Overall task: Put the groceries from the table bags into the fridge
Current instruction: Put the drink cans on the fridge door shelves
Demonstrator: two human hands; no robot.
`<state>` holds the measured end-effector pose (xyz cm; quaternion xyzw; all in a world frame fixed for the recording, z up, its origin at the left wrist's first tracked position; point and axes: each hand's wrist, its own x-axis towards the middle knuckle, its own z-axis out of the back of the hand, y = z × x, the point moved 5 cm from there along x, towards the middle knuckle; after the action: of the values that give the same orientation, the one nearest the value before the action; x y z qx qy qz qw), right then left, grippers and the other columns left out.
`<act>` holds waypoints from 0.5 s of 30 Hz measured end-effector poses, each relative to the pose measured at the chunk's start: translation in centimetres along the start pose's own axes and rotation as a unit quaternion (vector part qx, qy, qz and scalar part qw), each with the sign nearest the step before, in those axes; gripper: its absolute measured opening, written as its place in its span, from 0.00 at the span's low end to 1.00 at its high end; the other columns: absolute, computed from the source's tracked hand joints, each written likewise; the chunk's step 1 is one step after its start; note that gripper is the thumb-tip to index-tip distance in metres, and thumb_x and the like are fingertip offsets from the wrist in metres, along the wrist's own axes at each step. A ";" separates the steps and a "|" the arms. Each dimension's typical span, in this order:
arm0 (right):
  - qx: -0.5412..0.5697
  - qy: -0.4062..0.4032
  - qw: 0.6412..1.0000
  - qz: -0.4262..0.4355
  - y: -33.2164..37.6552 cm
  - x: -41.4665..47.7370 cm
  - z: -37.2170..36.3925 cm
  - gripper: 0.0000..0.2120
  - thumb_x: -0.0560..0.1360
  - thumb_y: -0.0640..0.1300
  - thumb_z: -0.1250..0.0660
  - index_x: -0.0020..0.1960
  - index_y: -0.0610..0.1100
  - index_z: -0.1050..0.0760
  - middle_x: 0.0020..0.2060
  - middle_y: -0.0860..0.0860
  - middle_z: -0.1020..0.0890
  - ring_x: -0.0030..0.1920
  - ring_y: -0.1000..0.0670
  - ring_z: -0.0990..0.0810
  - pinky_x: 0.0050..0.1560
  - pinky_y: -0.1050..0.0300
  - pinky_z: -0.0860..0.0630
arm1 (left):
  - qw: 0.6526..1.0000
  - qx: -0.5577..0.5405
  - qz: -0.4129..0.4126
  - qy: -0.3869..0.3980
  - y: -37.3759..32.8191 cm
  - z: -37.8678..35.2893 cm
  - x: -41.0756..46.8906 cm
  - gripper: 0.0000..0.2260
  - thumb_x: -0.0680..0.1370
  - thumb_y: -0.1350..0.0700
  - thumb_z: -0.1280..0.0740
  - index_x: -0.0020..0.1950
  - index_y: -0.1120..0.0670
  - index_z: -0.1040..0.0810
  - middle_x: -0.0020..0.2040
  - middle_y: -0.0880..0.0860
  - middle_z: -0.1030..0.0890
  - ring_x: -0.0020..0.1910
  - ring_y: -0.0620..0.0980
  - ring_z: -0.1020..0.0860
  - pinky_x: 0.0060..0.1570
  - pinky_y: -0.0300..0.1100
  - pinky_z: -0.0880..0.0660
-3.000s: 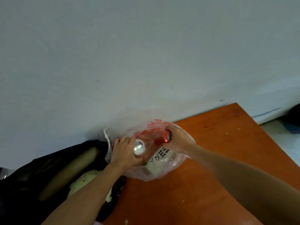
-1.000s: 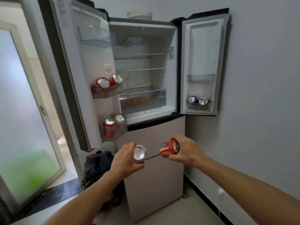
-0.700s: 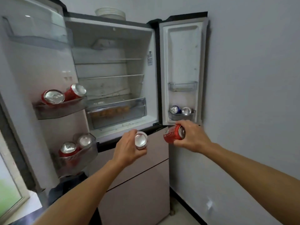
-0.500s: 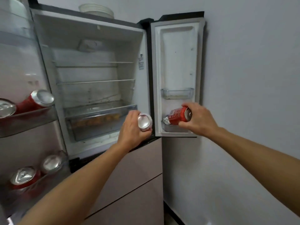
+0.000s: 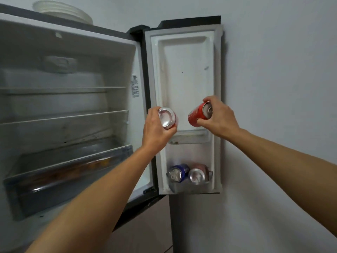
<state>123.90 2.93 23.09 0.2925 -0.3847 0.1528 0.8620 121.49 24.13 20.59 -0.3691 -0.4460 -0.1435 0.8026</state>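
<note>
Stack of white plates (image 5: pixel 63 12) at upper left; plain grey wall (image 5: pixel 277 88) at right

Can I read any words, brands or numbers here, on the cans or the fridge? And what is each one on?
No text reads clearly.
Sticker on the fridge inner wall: dark print, too blurred to read.
Red can in the right hand: white marking on its side, unreadable.
Blue can in the lower door bin: pale print, blurred.
Silver-topped can in the left hand: only its plain top shows.
</note>
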 end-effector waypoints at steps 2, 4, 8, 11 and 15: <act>-0.004 0.012 1.000 -0.004 -0.9 0.3 -1.2 0.32 0.63 0.55 0.26 0.64 0.53 0.34 0.56 0.48 0.23 0.52 0.46 0.23 0.52 0.54 0.27 | 1.000 -0.006 -0.003 0.014 1.2 -1.4 0.8 0.31 0.68 0.52 0.22 0.65 0.54 0.34 0.59 0.51 0.29 0.57 0.49 0.28 0.54 0.41 0.28; -0.019 0.026 0.999 -0.004 -1.8 0.4 -2.4 0.31 0.63 0.55 0.26 0.63 0.54 0.33 0.57 0.49 0.22 0.53 0.45 0.23 0.52 0.54 0.27 | 0.999 -0.015 -0.010 0.028 2.1 -2.5 1.5 0.30 0.69 0.51 0.23 0.65 0.54 0.34 0.59 0.51 0.29 0.56 0.48 0.28 0.53 0.40 0.29; -0.039 0.014 0.999 -0.025 -3.1 0.7 -3.8 0.32 0.65 0.57 0.26 0.66 0.55 0.33 0.61 0.49 0.23 0.57 0.45 0.23 0.55 0.51 0.25 | 0.995 -0.036 -0.028 0.087 3.0 -4.4 2.4 0.31 0.71 0.52 0.25 0.70 0.51 0.36 0.63 0.51 0.29 0.60 0.47 0.30 0.55 0.38 0.33; -0.047 0.007 0.998 -0.039 -3.3 0.6 -4.5 0.32 0.67 0.60 0.28 0.67 0.56 0.35 0.61 0.50 0.23 0.57 0.45 0.23 0.56 0.49 0.25 | 0.992 -0.040 -0.027 0.116 3.8 -5.5 2.8 0.30 0.74 0.52 0.28 0.73 0.47 0.37 0.64 0.52 0.30 0.62 0.46 0.32 0.56 0.38 0.34; -0.044 0.017 0.999 -0.026 -3.3 0.2 -4.8 0.31 0.72 0.65 0.36 0.70 0.55 0.38 0.66 0.49 0.26 0.60 0.46 0.24 0.58 0.46 0.25 | 0.990 -0.039 -0.055 0.128 5.0 -5.9 2.9 0.27 0.77 0.44 0.33 0.74 0.46 0.39 0.66 0.52 0.31 0.63 0.47 0.31 0.58 0.42 0.30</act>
<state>128.39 3.33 19.47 0.2615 -0.3689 0.1183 0.8840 129.54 23.53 18.75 -0.3538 -0.3537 -0.2507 0.8288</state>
